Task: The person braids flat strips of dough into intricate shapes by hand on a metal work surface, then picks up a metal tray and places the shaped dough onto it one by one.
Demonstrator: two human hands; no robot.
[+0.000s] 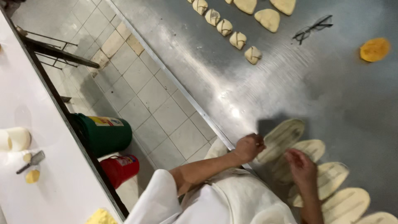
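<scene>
Steel worktop [265, 91], dusted pale; near its edge lies a row of flat scored dough ovals [331, 178]; the left hand [248, 147] is curled on the end of the first oval [282, 135], fingers closed on its edge; the right hand [302, 166] lies flat and open on the next oval [309, 148]; the hands are apart. Farther off sit braided buns [238, 40], plain dough pieces [268, 19], glasses [313, 28] and an orange disc [374, 49]. Below the edge: tiled floor [157, 103], a green bin [105, 133], a red bucket [120, 168].
</scene>
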